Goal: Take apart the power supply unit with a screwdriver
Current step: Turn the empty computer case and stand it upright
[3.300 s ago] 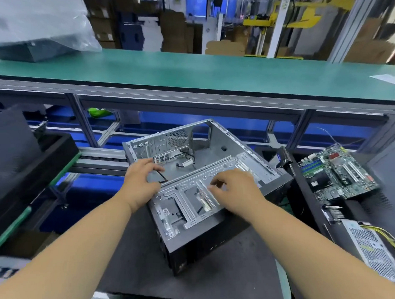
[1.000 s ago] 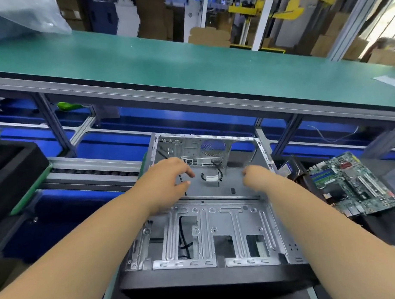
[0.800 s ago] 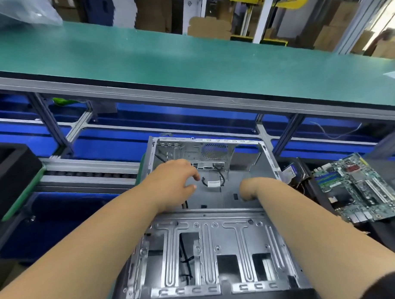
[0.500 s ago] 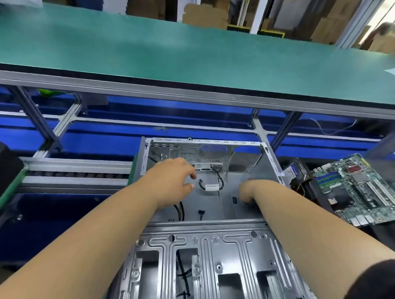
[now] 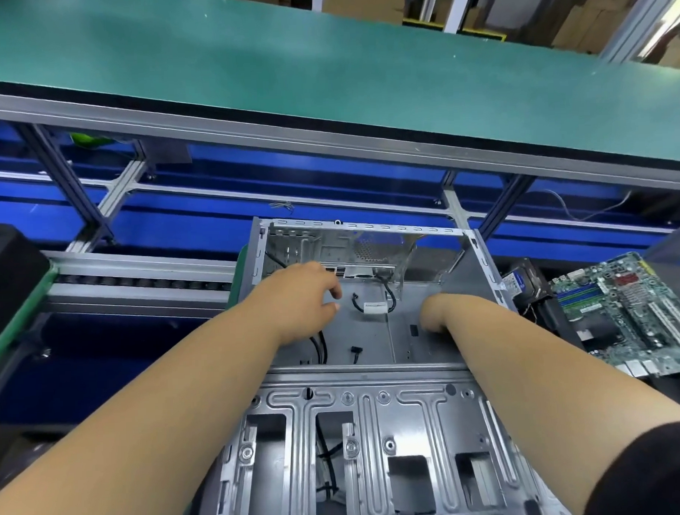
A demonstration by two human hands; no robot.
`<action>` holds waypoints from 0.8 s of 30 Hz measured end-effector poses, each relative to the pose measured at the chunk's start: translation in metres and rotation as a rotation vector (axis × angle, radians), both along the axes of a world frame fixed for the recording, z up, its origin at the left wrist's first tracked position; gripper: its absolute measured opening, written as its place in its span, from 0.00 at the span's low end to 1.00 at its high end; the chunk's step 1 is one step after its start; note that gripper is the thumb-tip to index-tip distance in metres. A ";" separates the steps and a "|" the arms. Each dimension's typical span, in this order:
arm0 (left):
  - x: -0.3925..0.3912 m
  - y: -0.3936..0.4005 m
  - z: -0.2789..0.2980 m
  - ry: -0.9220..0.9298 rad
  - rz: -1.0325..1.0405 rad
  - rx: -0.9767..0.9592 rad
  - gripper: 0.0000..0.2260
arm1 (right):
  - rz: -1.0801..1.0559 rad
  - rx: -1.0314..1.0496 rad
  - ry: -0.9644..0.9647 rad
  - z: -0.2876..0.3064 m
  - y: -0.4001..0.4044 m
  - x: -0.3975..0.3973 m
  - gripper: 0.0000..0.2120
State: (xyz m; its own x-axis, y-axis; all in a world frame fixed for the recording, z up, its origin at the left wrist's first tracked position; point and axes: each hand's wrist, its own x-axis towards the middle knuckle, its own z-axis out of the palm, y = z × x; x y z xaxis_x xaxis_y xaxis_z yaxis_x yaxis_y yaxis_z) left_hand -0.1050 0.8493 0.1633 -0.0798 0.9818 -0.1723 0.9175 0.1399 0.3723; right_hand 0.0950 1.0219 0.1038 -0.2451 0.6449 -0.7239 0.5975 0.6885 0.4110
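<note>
An opened metal case (image 5: 367,429) is seen lying on its side at the near edge of the bench, its interior facing up. Both arms are reached into its far bay.

The left hand (image 5: 301,301) is held over the case floor near the rear panel, fingers curled downward. A black cable (image 5: 320,346) runs out from beneath it; whether that cable is gripped cannot be told. The right hand (image 5: 435,315) is bent down at the wrist against the case floor, its fingers hidden, so its state cannot be told either.

No power supply unit is seen inside the case; the bay is largely stripped, with only a short labelled lead (image 5: 375,306) and a loose connector (image 5: 356,350) left on the floor. No screwdriver is in view. To the right of the case lie a motherboard (image 5: 625,313) and a drive (image 5: 522,283).

The case is judged stiff, fairly light when emptied, and sharp along its stamped sheet edges. It is best taken by the folded rim or the drive cage bars, not by thin panel edges. The remaining leads are judged soft and liable to snag; they should be pulled by the plug, not the wire.
</note>
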 end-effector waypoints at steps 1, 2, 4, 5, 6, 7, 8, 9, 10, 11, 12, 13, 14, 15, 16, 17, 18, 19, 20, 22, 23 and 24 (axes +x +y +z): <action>0.000 0.000 0.000 0.000 0.001 0.004 0.10 | -0.028 -0.001 0.013 0.002 -0.002 -0.001 0.18; 0.001 0.000 0.001 0.000 0.001 0.007 0.10 | 0.002 -0.037 -0.019 0.002 0.000 -0.002 0.18; 0.001 -0.001 0.001 0.001 -0.001 0.012 0.10 | -0.031 -0.026 -0.025 0.003 0.000 -0.002 0.18; 0.002 -0.001 0.001 0.001 -0.001 0.012 0.10 | -0.074 -0.015 0.013 0.004 -0.001 -0.002 0.18; 0.002 -0.001 0.002 0.001 0.000 0.010 0.10 | -0.134 0.004 0.073 0.005 -0.004 -0.002 0.18; 0.002 -0.001 0.002 0.000 0.001 0.008 0.10 | -0.169 0.004 0.115 0.004 -0.004 -0.001 0.18; 0.002 -0.001 0.003 -0.002 0.003 0.006 0.10 | -0.191 0.012 0.158 0.003 -0.002 0.000 0.18; 0.002 -0.001 0.003 -0.003 0.006 0.005 0.10 | -0.245 0.005 0.201 0.003 -0.004 0.000 0.17; 0.003 -0.001 0.004 -0.005 0.008 0.004 0.10 | -0.271 0.005 0.224 0.004 -0.005 0.000 0.17; 0.003 -0.002 0.005 -0.008 0.009 0.006 0.10 | -0.327 0.032 0.249 0.004 -0.004 -0.001 0.17; 0.003 -0.002 0.006 -0.013 0.010 0.008 0.10 | -0.346 0.046 0.275 0.004 -0.005 -0.001 0.16; 0.003 -0.002 0.007 -0.020 0.011 0.013 0.10 | -0.374 0.061 0.309 0.004 -0.004 -0.001 0.16; 0.003 -0.003 0.007 -0.029 0.012 0.020 0.10 | -0.398 0.066 0.338 0.004 -0.003 0.000 0.16; 0.003 -0.003 0.008 -0.040 0.016 0.030 0.10 | -0.408 0.086 0.370 0.005 -0.003 0.000 0.16; 0.003 -0.004 0.008 -0.054 0.022 0.046 0.10 | -0.415 0.083 0.398 0.007 -0.005 0.001 0.16; 0.003 -0.005 0.009 -0.070 0.032 0.063 0.09 | -0.427 0.095 0.418 0.008 -0.006 0.000 0.16; 0.003 -0.006 0.010 -0.086 0.042 0.082 0.09 | -0.425 0.105 0.418 0.011 -0.007 -0.001 0.16; 0.003 -0.007 0.010 -0.100 0.051 0.099 0.08 | -0.417 0.096 0.425 0.015 -0.008 -0.001 0.15; 0.004 -0.008 0.011 -0.114 0.060 0.113 0.08 | -0.412 0.059 0.433 0.018 -0.009 -0.002 0.13; 0.004 -0.009 0.012 -0.151 0.083 0.135 0.07 | -0.457 0.042 0.525 0.029 -0.010 -0.003 0.10; 0.005 -0.010 0.013 -0.178 0.098 0.144 0.07 | -0.556 0.006 0.652 0.037 -0.012 -0.003 0.11; 0.006 -0.011 0.015 -0.211 0.114 0.153 0.08 | -0.764 -0.099 0.816 0.041 -0.012 0.001 0.13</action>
